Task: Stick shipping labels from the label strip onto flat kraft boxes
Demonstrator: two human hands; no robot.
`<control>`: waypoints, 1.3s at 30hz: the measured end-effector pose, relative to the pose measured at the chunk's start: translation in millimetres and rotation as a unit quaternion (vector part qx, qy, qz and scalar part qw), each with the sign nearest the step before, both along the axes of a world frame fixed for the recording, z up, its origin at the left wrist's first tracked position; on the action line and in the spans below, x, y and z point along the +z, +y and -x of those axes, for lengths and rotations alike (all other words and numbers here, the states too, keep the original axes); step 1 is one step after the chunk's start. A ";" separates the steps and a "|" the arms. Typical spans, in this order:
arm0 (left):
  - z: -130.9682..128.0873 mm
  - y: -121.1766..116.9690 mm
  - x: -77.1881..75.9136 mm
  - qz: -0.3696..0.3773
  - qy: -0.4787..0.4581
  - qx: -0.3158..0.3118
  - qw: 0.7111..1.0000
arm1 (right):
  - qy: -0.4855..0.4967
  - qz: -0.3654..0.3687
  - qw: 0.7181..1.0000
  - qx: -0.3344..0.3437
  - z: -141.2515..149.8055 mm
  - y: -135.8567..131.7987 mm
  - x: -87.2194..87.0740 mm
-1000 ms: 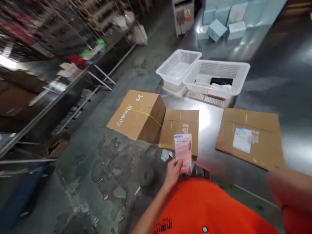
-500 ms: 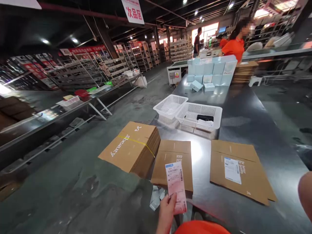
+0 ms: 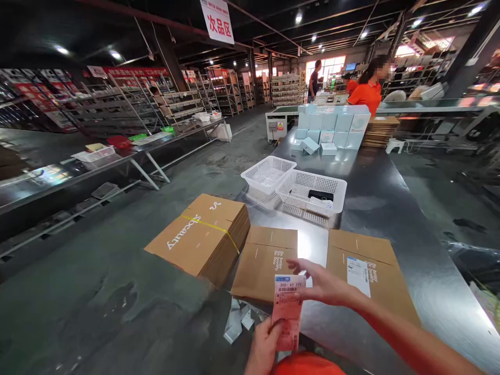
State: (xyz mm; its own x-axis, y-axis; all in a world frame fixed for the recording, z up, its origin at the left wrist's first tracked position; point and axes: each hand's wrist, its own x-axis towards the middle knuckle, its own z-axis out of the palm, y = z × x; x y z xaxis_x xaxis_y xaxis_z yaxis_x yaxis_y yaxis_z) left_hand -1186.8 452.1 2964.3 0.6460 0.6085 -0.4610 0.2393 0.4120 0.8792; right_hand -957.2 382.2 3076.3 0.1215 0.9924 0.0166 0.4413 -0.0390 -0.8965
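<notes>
Right hand [image 3: 324, 284] is coming in since the earlier frame, fingers spread and its grip open, hovering just beside the top of the pink shipping label [image 3: 287, 312]. The left hand [image 3: 265, 346] is pinching that label near its lower end, holding it over the steel table [image 3: 375, 208] edge. Thin and light, it's likely flimsy — best taken by a free edge. Flattened cardboard cartons [image 3: 265, 263] are lying just beyond.

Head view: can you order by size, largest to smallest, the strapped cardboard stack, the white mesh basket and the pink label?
1. Strapped cardboard stack and white mesh basket: these look alike, and the stack is nearer, so I do not rank them.
2. Pink label: smallest, even though nearest the camera.
</notes>
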 end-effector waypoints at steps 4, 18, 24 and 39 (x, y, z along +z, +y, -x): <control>8.1 4.0 16.3 -0.005 0.010 -0.064 0.998 | 0.079 0.079 0.994 0.020 15.9 9.6 -34.5; -5.3 16.8 23.6 -0.108 0.119 0.049 0.986 | -0.027 0.111 0.993 0.015 57.5 7.6 -85.6; 22.0 26.5 -47.7 0.002 0.133 0.064 0.989 | -0.135 0.104 0.983 -0.069 26.5 81.3 -134.1; 112.7 100.4 -35.2 -0.128 0.179 0.071 0.973 | -0.364 0.055 0.924 -0.099 75.3 163.3 -178.5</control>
